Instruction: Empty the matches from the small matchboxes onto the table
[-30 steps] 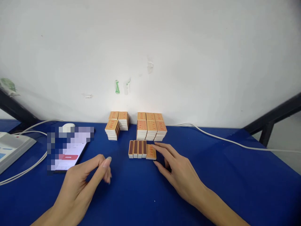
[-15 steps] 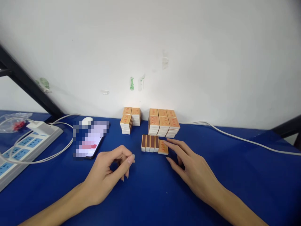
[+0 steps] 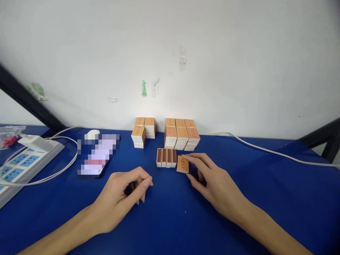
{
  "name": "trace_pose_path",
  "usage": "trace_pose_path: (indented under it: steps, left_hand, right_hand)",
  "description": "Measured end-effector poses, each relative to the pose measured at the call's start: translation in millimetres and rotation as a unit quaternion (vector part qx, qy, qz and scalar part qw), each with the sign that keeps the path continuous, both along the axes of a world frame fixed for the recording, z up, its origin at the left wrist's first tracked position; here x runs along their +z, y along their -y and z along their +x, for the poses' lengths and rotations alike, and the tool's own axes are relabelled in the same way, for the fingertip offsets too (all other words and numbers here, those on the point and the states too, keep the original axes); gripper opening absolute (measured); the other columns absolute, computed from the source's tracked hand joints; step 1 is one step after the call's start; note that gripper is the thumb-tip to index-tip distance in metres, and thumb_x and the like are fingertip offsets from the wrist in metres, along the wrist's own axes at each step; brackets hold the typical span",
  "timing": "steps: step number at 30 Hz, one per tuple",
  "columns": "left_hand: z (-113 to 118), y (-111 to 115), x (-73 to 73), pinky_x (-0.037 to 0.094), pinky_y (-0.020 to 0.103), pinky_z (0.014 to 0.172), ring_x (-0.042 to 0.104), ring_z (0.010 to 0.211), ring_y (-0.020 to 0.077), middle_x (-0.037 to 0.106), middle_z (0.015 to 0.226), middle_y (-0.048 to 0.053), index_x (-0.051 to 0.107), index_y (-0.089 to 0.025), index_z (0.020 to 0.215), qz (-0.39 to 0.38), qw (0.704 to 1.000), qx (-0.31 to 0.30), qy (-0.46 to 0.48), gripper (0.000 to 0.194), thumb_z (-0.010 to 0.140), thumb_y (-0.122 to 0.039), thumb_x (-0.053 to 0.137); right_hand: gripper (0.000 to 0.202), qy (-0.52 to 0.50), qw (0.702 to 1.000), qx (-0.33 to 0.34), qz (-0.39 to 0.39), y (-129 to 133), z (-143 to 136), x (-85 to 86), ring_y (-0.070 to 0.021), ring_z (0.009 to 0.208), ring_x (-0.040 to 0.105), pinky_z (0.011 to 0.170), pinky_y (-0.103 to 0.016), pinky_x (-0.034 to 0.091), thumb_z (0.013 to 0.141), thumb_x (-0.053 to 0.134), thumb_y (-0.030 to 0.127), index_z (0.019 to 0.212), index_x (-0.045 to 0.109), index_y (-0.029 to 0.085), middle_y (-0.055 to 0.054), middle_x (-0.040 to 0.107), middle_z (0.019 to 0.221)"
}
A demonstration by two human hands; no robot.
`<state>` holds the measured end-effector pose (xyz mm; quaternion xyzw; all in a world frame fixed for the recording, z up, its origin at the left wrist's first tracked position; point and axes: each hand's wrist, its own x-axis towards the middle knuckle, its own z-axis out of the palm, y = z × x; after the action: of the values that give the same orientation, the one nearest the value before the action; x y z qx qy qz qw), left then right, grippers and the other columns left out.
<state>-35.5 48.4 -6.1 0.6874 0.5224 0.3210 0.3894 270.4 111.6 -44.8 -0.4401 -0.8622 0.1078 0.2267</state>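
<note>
My right hand (image 3: 209, 179) has a matchbox (image 3: 182, 164) between its thumb and index finger; the box lies flat, orange label up. Just left of it, several matchboxes (image 3: 166, 158) stand on edge in a tight row, dark striking strips facing up. A narrow gap separates the row from the held box. Nearer the front left, my left hand (image 3: 129, 194) is closed, thumb tip against the index finger, with nothing visible in it. Behind the row is a larger block of stacked matchboxes (image 3: 182, 134), and a smaller stack (image 3: 143, 131) stands to its left.
On the blue table (image 3: 164, 226), a phone (image 3: 99, 157), partly blurred out, lies at the left beside a white rounded object (image 3: 93, 134). A power strip (image 3: 29, 163) with a plugged-in charger and looping cable is farther left. Another white cable (image 3: 255, 148) runs along the right, near the wall.
The flat matchbox has come slightly away from the upright row, and my right thumb now meets its near edge. My left hand keeps its pose. The view has shifted a little.
</note>
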Motion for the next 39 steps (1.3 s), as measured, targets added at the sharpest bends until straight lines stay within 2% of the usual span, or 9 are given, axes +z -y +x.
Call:
trace_pose_path:
  steps: [4,10,15,18,21,25,29,34,39]
  left_hand:
    - [1,3,0.9,0.049,0.029,0.064,0.065,0.064,0.0139,0.07,0.073,-0.003,0.072,-0.024,0.095,-0.003,1.0,-0.014,-0.015,0.038,0.117,-0.048,0.053]
    - [5,5,3.8,0.05,0.029,0.067,0.065,0.072,0.0158,0.07,0.082,-0.002,0.072,-0.026,0.098,0.007,0.999,-0.001,-0.037,0.035,0.116,-0.05,0.054]
    - [7,2,2.9,0.05,0.027,0.058,0.073,0.106,0.0241,0.07,0.146,0.006,0.068,-0.033,0.128,-0.004,0.997,0.076,-0.029,0.029,0.11,-0.056,0.065]
    - [9,2,2.2,0.063,0.034,0.079,0.071,0.132,0.0345,0.063,0.166,0.005,0.07,-0.037,0.134,-0.032,0.993,0.111,0.016,0.04,0.102,-0.061,0.074]
    - [10,6,0.9,0.065,0.044,0.096,0.061,0.151,0.0432,0.065,0.167,0.007,0.074,-0.037,0.137,-0.049,0.992,0.112,0.04,0.046,0.098,-0.061,0.08]
    - [9,11,-2.1,0.066,0.046,0.096,0.064,0.148,0.0441,0.067,0.165,0.006,0.075,-0.039,0.138,-0.054,0.991,0.111,0.043,0.049,0.094,-0.058,0.085]
    - [8,11,-2.3,0.066,0.042,0.087,0.071,0.138,0.0416,0.073,0.157,0.007,0.075,-0.039,0.135,-0.039,0.992,0.121,0.023,0.045,0.096,-0.059,0.081]
    - [9,12,1.0,0.058,0.032,0.058,0.078,0.122,0.0379,0.077,0.144,0.009,0.07,-0.036,0.137,-0.005,0.987,0.153,-0.057,0.044,0.102,-0.062,0.072]
    - [4,14,-3.1,0.063,0.036,0.062,0.076,0.125,0.0371,0.072,0.144,0.008,0.061,-0.037,0.143,0.008,0.979,0.159,-0.13,0.046,0.107,-0.066,0.06]
  right_hand:
    - [0.048,-0.006,1.0,0.001,-0.019,0,-1,4.4,-0.0146,0.069,0.071,0.067,-0.039,0.067,0.112,0.059,0.028,0.159,0.054,0.027,-0.013,0.064,0.156]
    - [0.048,-0.004,0.999,0.005,-0.032,0,-2,4.3,-0.0206,0.079,0.076,0.068,-0.039,0.066,0.114,0.059,0.031,0.162,0.053,0.029,-0.01,0.073,0.141]
    - [0.046,-0.009,0.999,0.001,-0.042,-2,-4,6.3,-0.0207,0.079,0.076,0.071,-0.039,0.067,0.114,0.057,0.027,0.161,0.054,0.028,-0.01,0.076,0.133]
    - [0.046,-0.014,0.999,-0.003,-0.047,-4,-6,7.0,-0.0216,0.08,0.077,0.073,-0.039,0.067,0.114,0.057,0.026,0.16,0.055,0.027,-0.01,0.077,0.127]
    - [0.046,-0.019,0.998,-0.003,-0.052,-6,-8,5.6,-0.0226,0.083,0.078,0.077,-0.041,0.068,0.114,0.057,0.026,0.16,0.056,0.026,-0.01,0.078,0.127]
    - [0.047,-0.024,0.998,0.002,-0.058,-7,-11,3.7,-0.0225,0.084,0.077,0.08,-0.042,0.067,0.114,0.057,0.024,0.161,0.056,0.026,-0.011,0.078,0.129]
    - [0.047,-0.028,0.997,0.011,-0.067,-10,-17,7.3,-0.0219,0.084,0.077,0.08,-0.039,0.066,0.113,0.061,0.021,0.16,0.058,0.026,-0.009,0.079,0.125]
    - [0.049,-0.027,0.996,0.034,-0.081,-13,-33,14.3,-0.0198,0.079,0.076,0.081,-0.038,0.066,0.111,0.066,0.022,0.16,0.059,0.028,-0.007,0.079,0.123]
    - [0.049,-0.023,0.994,0.049,-0.096,-16,-48,15.2,-0.0176,0.077,0.075,0.081,-0.038,0.065,0.112,0.066,0.023,0.16,0.058,0.031,-0.007,0.077,0.133]
